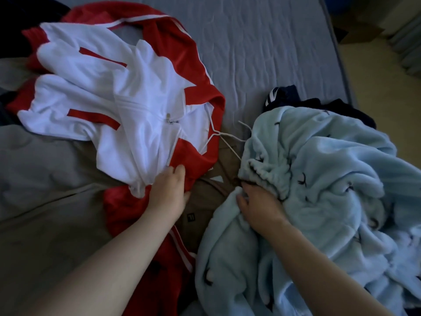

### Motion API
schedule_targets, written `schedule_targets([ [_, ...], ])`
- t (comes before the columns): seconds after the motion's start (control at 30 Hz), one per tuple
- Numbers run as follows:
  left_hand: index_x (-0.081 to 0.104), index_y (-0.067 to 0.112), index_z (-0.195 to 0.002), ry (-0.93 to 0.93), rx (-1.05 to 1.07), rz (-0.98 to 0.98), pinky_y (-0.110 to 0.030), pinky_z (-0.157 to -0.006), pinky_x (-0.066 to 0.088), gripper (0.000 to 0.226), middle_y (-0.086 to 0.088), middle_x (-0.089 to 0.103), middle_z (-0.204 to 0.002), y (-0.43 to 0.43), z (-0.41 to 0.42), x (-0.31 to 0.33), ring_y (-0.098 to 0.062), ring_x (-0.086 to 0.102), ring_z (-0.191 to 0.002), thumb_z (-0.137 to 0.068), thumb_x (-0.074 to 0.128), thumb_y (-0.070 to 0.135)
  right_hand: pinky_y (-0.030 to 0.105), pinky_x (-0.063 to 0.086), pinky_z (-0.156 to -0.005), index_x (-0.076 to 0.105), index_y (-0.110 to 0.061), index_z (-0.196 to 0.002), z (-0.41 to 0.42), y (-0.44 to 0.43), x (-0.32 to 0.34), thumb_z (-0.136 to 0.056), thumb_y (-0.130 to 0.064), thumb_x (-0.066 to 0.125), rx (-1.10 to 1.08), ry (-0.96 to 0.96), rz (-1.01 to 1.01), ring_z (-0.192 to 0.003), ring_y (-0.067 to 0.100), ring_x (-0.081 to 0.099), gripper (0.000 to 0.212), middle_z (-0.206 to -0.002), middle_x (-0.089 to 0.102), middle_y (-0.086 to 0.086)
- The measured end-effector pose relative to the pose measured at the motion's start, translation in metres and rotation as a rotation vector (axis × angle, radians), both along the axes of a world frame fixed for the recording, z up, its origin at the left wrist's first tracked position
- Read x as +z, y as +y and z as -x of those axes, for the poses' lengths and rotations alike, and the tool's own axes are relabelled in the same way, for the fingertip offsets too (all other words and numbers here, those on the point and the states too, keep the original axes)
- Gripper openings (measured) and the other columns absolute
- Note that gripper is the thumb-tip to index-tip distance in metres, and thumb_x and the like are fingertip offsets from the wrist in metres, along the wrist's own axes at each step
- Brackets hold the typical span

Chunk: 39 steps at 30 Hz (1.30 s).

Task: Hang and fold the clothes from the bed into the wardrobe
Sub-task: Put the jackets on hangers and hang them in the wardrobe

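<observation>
A grey quilted mattress with a darker piped edge is seen across most of the view, its cover wrinkled. To its right a pale yellowish floor is shown. A brown cardboard box is set there, with blurred grey pleated fabric beyond. The room is dimly lit.

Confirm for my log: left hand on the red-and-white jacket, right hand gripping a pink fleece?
Not pink: the fleece the right hand grips is light blue, as the head view shows. The left hand is on the jacket.
</observation>
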<state>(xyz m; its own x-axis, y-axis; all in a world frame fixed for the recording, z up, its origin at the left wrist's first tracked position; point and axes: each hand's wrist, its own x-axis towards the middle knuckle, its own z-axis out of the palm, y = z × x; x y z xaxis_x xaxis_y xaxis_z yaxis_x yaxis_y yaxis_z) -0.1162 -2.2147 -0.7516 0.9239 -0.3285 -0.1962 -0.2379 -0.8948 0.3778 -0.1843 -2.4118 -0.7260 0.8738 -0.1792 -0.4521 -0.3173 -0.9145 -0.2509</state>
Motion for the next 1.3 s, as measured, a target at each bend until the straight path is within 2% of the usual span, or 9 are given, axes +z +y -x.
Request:
schedule_targets([
  [0.17, 0.042, 0.013, -0.09, 0.035, 0.022, 0.007, -0.027, -0.064, 0.034, 0.027, -0.006, 0.051, -0.089, -0.002, 0.0, -0.005, -0.016, 0.044, -0.075, -0.081, 0.067, 0.017, 0.036, 0.031, -0.112, 0.027, -0.01, -0.145, 0.042, -0.018, -0.016, -0.096, -0.041, 0.042, 0.022, 0.257, 0.175, -0.134, 0.029, 0.039, 0.06, -0.146, 0.041, 0.017],
  [0.23, 0.04, 0.014, -0.086, 0.045, 0.027, 0.057, -0.025, -0.061, 0.031, 0.026, -0.002, 0.046, -0.082, 0.001, 0.006, -0.005, -0.016, 0.046, -0.072, -0.081, 0.065, 0.015, 0.035, 0.044, -0.096, 0.039, -0.015, -0.138, 0.048, -0.022, -0.012, -0.09, -0.041, 0.056, -0.09, 0.25, 0.06, -0.117, 0.027, 0.054, 0.057, -0.128, 0.056, 0.011],
  [0.3, 0.048, 0.009, -0.089, 0.067, 0.042, 0.112, -0.026, -0.06, 0.033, 0.019, -0.004, 0.05, -0.084, 0.007, 0.01, -0.002, -0.021, 0.052, -0.075, -0.08, 0.064, 0.014, 0.03, 0.047, -0.086, 0.045, -0.016, -0.13, 0.044, -0.02, -0.006, -0.085, -0.034, 0.067, -0.184, 0.176, -0.111, -0.106, 0.021, 0.058, 0.053, -0.116, 0.06, 0.003],
  [0.47, 0.056, 0.004, -0.121, 0.112, 0.092, 0.211, -0.024, -0.078, 0.037, 0.041, -0.012, 0.058, -0.114, 0.017, 0.019, 0.006, -0.026, 0.057, -0.101, -0.082, 0.066, 0.013, 0.023, 0.031, -0.113, 0.011, -0.029, -0.154, 0.035, -0.024, 0.021, -0.081, -0.031, 0.071, -0.192, -0.29, -0.382, -0.139, 0.005, 0.029, 0.094, -0.154, 0.027, -0.01],
  [0.57, 0.056, 0.004, -0.122, 0.126, 0.105, 0.213, -0.024, -0.079, 0.037, 0.041, -0.012, 0.058, -0.115, 0.025, 0.021, 0.007, -0.026, 0.057, -0.102, -0.083, 0.066, 0.013, 0.014, 0.01, -0.113, -0.004, -0.035, -0.154, 0.029, -0.035, 0.032, -0.08, -0.053, 0.061, -0.092, -0.417, -0.205, -0.148, 0.005, 0.004, 0.099, -0.161, 0.006, -0.011],
  [0.73, 0.059, 0.0, -0.114, 0.116, 0.15, 0.21, -0.028, -0.079, 0.038, 0.038, -0.016, 0.059, -0.109, 0.024, 0.023, 0.009, -0.03, 0.058, -0.099, -0.078, 0.068, 0.009, 0.037, 0.004, -0.122, -0.003, -0.026, -0.154, 0.039, -0.062, 0.012, -0.08, -0.065, 0.06, -0.154, -0.064, 0.104, -0.149, 0.021, -0.011, 0.105, -0.161, -0.016, 0.002],
  [1.03, 0.061, -0.003, -0.113, 0.095, 0.161, 0.245, -0.033, -0.084, 0.042, 0.04, -0.019, 0.061, -0.107, 0.019, 0.022, 0.014, -0.033, 0.058, -0.101, -0.075, 0.07, 0.004, 0.04, 0.022, -0.119, 0.034, -0.019, -0.149, 0.025, -0.066, 0.021, -0.091, -0.055, 0.05, -0.22, -0.096, -0.043, -0.147, 0.023, 0.013, 0.07, -0.161, 0.011, 0.003],
  [1.17, 0.058, 0.0, -0.121, 0.088, 0.166, 0.285, -0.03, -0.087, 0.041, 0.044, -0.016, 0.059, -0.113, 0.021, 0.023, 0.019, -0.03, 0.057, -0.105, -0.079, 0.068, 0.006, 0.038, 0.046, -0.093, 0.058, -0.009, -0.127, 0.015, -0.04, 0.044, -0.094, -0.033, 0.056, -0.206, -0.357, 0.081, -0.119, 0.029, 0.05, 0.042, -0.131, 0.056, 0.009],
  [1.3, 0.055, 0.003, -0.128, 0.094, 0.179, 0.324, -0.025, -0.088, 0.037, 0.048, -0.015, 0.058, -0.122, 0.023, 0.022, 0.022, -0.028, 0.056, -0.11, -0.082, 0.067, 0.009, 0.036, 0.05, -0.084, 0.068, -0.004, -0.114, 0.003, -0.006, 0.051, -0.091, -0.014, 0.059, -0.154, -0.499, -0.026, -0.1, 0.027, 0.061, 0.027, -0.108, 0.067, 0.012],
])
